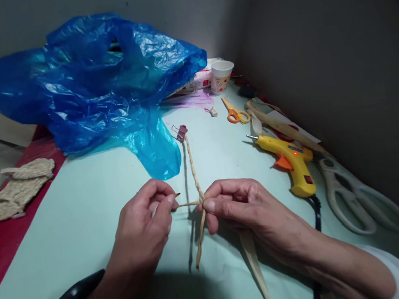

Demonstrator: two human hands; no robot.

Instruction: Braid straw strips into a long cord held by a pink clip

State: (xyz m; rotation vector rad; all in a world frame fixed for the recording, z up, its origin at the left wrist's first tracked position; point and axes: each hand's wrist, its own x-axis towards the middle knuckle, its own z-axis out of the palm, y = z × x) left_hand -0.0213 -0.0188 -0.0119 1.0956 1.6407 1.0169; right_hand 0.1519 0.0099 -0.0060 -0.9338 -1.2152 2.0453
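Note:
A thin tan braid (192, 166) runs up the table from my hands to a dark red binder clip (182, 132) at its far end. My right hand (245, 205) pinches the braid's near end between thumb and fingers. Out to the left, my left hand (146, 219) grips one strand, which stretches sideways from the braid; its brown tip pokes out above the thumb. Another loose strand (200, 241) hangs toward me from the pinched spot. Below my right hand a wider pale strip (256, 272) trails to the table's near edge.
A crumpled blue plastic bag (98, 95) covers the back left. To the right lie a yellow glue gun (288, 157) with its cord, large scissors (357, 199) and small orange scissors (235, 113). A paper cup (222, 75) stands behind. A woven slipper-shaped piece (22, 189) rests at left.

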